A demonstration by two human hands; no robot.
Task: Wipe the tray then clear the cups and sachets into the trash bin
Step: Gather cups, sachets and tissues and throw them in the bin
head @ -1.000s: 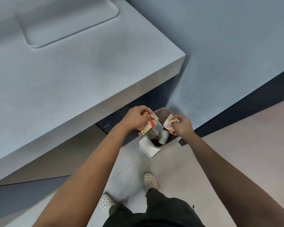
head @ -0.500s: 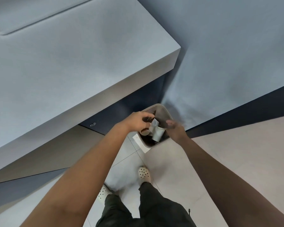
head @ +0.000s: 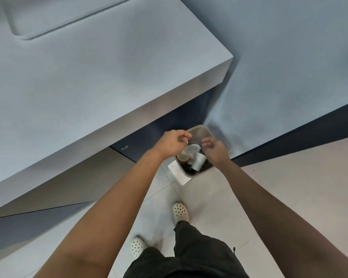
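trash bin [head: 202,131] on floor by wall corner, under counter [head: 109,81] edge | cups [head: 198,161] and crumpled paper inside bin, below both hands | left hand [head: 172,144] over bin's left rim, fingers loosely curled, holding nothing visible | right hand [head: 215,150] over right rim, fingers loosely curled, empty, blurred | sachets not discernible
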